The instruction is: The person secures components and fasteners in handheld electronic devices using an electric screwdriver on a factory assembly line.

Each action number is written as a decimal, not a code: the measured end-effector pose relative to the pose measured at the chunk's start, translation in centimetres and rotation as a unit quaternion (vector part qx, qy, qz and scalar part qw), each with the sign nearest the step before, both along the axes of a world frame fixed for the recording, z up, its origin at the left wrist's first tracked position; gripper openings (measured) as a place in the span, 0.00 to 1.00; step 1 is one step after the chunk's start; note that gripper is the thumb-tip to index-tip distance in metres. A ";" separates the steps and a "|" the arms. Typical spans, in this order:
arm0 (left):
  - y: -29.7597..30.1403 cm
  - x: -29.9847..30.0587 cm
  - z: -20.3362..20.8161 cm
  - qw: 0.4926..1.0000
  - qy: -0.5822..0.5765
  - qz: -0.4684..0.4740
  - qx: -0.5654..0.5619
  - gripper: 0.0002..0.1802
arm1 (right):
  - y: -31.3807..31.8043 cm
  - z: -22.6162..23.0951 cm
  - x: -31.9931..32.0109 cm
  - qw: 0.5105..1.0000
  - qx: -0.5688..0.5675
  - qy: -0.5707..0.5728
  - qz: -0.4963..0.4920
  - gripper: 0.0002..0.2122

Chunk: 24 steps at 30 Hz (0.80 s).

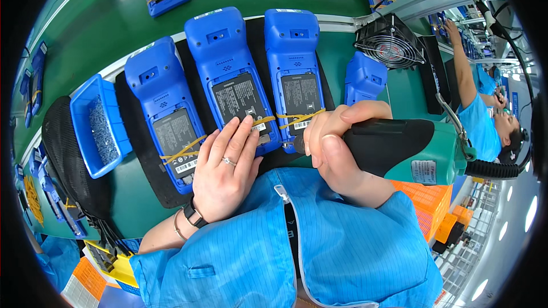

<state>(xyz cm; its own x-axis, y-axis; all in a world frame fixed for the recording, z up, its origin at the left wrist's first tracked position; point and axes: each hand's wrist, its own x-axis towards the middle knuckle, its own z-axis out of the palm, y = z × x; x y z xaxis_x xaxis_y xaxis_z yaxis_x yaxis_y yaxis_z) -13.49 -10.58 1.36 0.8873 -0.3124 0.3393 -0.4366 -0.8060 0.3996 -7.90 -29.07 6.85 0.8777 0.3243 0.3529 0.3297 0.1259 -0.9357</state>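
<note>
Three blue handheld terminals lie face down side by side, their black batteries showing and yellow rubber bands across them. My left hand [222, 179] rests with stretched fingers on the lower end of the middle terminal [217, 45], touching its battery and band. In my right hand [337, 148] is a green and black electric screwdriver [419, 148], gripped near its front. Its tip points left, at the lower end of the right terminal [292, 40]; whether it sits on a screw I cannot tell. The left terminal [154, 80] lies beside my left hand, untouched.
A blue bin [83, 122] of small screws stands at the left beside a black mesh bag [71, 159]. A black fan [391, 43] and another blue terminal [365, 77] are at the right. A co-worker in blue [476, 125] works beyond. The screwdriver hangs from a metal hook [451, 117].
</note>
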 end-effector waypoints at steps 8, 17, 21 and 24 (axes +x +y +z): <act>0.1 -0.1 -0.1 1.000 0.004 0.000 0.001 0.27 | 0.6 0.2 -0.3 0.999 -0.001 0.042 -0.013 0.14; 0.1 0.1 0.1 1.000 0.002 -0.001 -0.002 0.26 | 0.5 -0.6 0.3 0.992 0.024 -0.047 0.116 0.16; 0.0 0.0 -0.1 1.000 -0.001 0.001 -0.010 0.25 | 0.5 -0.9 0.4 0.989 0.033 -0.067 0.125 0.15; 0.0 0.0 0.0 1.000 0.003 0.006 -0.016 0.25 | 0.7 -0.6 0.3 0.990 -0.031 -0.093 0.103 0.14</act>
<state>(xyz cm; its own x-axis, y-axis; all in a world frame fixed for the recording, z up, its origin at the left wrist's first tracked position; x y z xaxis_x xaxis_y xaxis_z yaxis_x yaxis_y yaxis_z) -13.49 -10.57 1.33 0.8928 -0.2905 0.3443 -0.4247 -0.7976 0.4283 -7.59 -28.40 6.24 0.7122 0.5161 0.4758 0.4700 0.1528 -0.8694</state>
